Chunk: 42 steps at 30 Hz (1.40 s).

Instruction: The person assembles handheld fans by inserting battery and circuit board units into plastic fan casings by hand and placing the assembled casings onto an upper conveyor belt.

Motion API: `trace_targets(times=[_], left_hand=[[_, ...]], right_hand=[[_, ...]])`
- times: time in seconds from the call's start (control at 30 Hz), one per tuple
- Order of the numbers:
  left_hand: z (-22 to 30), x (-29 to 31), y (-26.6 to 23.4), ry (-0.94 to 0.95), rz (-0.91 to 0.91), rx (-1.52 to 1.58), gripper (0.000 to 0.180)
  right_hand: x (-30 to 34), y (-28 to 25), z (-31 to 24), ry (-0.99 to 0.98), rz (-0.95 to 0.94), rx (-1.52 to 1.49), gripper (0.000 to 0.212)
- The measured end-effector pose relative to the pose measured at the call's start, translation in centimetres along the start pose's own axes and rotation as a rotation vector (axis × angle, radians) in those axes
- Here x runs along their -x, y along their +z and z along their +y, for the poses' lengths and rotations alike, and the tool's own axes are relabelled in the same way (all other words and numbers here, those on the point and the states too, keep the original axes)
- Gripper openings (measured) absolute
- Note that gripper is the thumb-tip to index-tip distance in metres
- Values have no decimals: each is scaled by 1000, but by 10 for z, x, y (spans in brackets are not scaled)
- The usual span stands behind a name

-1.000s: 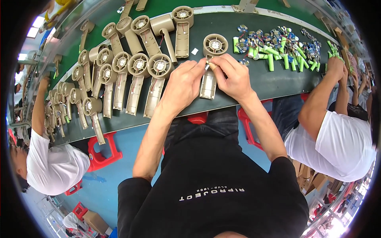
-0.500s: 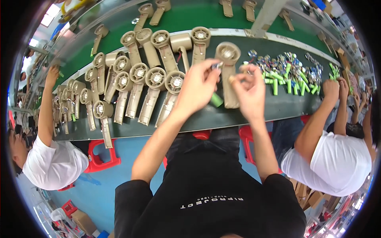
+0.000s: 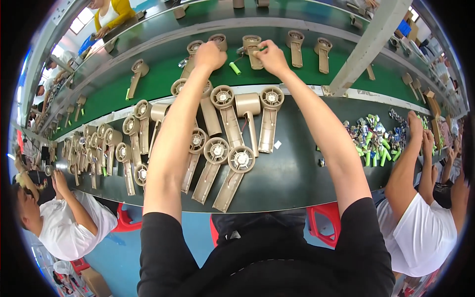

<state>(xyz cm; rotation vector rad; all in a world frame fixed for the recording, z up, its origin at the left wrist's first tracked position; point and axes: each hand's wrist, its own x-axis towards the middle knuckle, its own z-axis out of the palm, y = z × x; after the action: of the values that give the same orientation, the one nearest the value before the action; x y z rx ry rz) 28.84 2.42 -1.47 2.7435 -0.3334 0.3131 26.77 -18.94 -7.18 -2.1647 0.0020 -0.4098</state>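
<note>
Both arms reach forward over the bench to the green conveyor belt (image 3: 170, 79). My right hand (image 3: 273, 59) has its curled fingers and thumb at the edge of a beige handheld-fan housing (image 3: 251, 41) lying on the belt. Beside that housing is a green cylindrical battery (image 3: 235, 68) on the belt. My left hand (image 3: 211, 56) is closed over the handle area of another fan housing (image 3: 218, 39); its fingertips are hidden behind the hand. Just left of it lies a further fan housing (image 3: 195, 46) with a small silvery part beside it.
On the dark bench (image 3: 292, 183), several fan housings (image 3: 241, 159) lie in rows at centre and left. A pile of green batteries with wired circuit boards (image 3: 371, 136) is at right. A grey post (image 3: 368, 49) stands beyond the belt's near edge. People in white shirts sit on both sides.
Both hands have moved forward from above the bench to the belt. The fan housing that was before me, with a green battery near it, is gone from there. My view has shifted forward.
</note>
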Motion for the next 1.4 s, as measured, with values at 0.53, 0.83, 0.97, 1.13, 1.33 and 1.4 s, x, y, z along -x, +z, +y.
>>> trace_targets(times=[0.53, 0.83, 0.97, 1.13, 1.33, 1.4], left_hand=[[80, 134, -118, 205, 3, -92, 22], [164, 326, -66, 343, -103, 152, 12], [171, 346, -30, 289, -107, 130, 13], [171, 350, -40, 238, -184, 166, 19], [156, 314, -66, 283, 83, 606, 14], [157, 299, -72, 338, 108, 719, 15]], right_hand=[[137, -228, -33, 195, -140, 460, 27], [201, -212, -2, 50, -286, 557, 34], [220, -220, -18, -95, -93, 433, 38], [243, -239, -69, -177, 119, 109, 45], [252, -246, -103, -323, 226, -32, 52], [254, -244, -108, -350, 169, -152, 55]])
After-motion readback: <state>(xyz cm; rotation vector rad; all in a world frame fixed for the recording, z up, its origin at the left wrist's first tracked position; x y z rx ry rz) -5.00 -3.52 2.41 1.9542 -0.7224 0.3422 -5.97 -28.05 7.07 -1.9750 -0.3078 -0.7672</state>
